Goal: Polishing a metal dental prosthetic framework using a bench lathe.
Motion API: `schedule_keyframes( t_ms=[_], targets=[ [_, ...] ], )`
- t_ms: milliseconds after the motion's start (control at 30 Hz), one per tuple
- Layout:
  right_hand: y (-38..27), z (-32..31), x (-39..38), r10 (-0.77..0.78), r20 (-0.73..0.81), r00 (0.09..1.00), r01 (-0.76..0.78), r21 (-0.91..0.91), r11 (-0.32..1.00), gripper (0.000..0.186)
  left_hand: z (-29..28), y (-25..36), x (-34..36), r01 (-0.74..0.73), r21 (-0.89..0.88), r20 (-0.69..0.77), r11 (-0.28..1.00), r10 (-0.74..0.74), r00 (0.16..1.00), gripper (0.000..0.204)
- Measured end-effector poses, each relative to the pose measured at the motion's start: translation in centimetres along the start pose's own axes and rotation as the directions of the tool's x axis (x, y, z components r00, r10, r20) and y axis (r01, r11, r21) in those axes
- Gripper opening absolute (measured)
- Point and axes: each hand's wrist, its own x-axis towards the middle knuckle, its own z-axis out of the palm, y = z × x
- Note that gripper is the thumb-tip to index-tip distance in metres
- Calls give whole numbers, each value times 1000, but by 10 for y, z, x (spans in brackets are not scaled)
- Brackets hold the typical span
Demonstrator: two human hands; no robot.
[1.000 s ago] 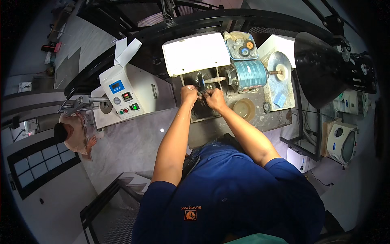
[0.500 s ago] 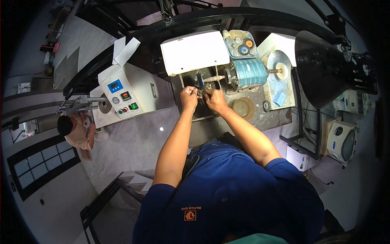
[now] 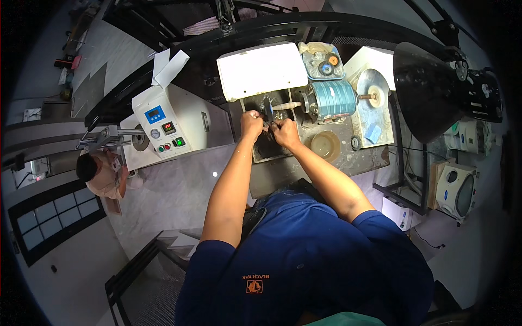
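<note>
Both our left hand (image 3: 252, 126) and right hand (image 3: 286, 133) stay near the dark wheel (image 3: 269, 106) at twelve o'clock, suggesting steady work; whether curled fingers grip anything, we cannot tell.

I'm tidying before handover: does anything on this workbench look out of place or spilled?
Two things: a small black-rimmed wheel lies right of the tan bowl, apart from the wheels in the blue tray, so it seems stray; and the worktop is flecked pale, perhaps from splashing.

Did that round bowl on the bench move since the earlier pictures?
No. Against the blue motor, the bowl sits in the same spot.
</note>
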Motion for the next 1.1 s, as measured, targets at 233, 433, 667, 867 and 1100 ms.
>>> schedule_keyframes(
  t_ms=[233, 433, 667, 867, 1100],
  targets=[
    [-4, -6, -8, -66, -2, 998, 66, 52, 996, 15, -7, 8, -22, -83, -72, -26, 994, 81, 996, 9],
    [1, -4, -10, -68, -15, 998, 69, 66, 995, 17, 2, -11, -22, -135, -302, -66, 944, 121, 990, 7],
    [4, -4, -5, -22, 24, 999, 23, -30, 999, 16, 4, -7, -15, -50, -121, -50, 991, 44, 998, 10],
    [5, -7, -7, -53, 18, 998, 54, -34, 998, 18, 4, -4, -17, -11, -113, -36, 993, 7, 999, 11],
    [-2, -7, -9, -110, -14, 994, 110, -11, 994, 15, 1, -4, -8, -56, 3, -32, 998, 56, 998, 13]
  ],
)
